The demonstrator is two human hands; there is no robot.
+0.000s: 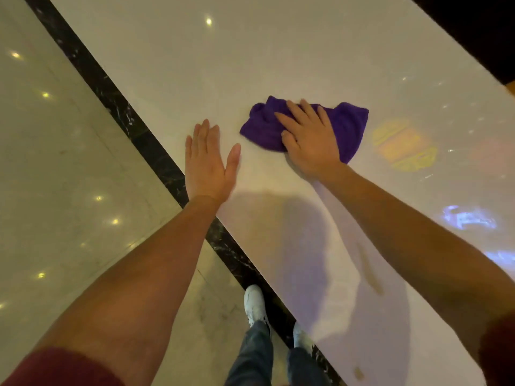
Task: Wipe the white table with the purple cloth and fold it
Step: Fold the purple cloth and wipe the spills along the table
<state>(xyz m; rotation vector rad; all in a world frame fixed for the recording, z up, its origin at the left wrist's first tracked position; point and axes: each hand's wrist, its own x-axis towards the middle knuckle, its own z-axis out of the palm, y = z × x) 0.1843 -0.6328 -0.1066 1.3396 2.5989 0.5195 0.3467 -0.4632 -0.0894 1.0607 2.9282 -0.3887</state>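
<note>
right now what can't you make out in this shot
- Head view: cloth middle, hidden under the right hand.
- Table far end and right side, cut off by the frame edges.
- Whether the yellowish marks near the table's near edge are stains or reflections: unclear.
- Shoes, partly hidden by the legs.

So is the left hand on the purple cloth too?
No, the left hand lies flat on the white table, apart from the purple cloth.

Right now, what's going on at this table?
A person is wiping a glossy white table with a crumpled purple cloth. The right hand presses flat on the cloth, fingers spread. The left hand rests open on the tabletop near the table's dark edge, apart from the cloth. The cloth is bunched, not yet folded. A yellowish smear shows on the surface nearer the person.
</note>
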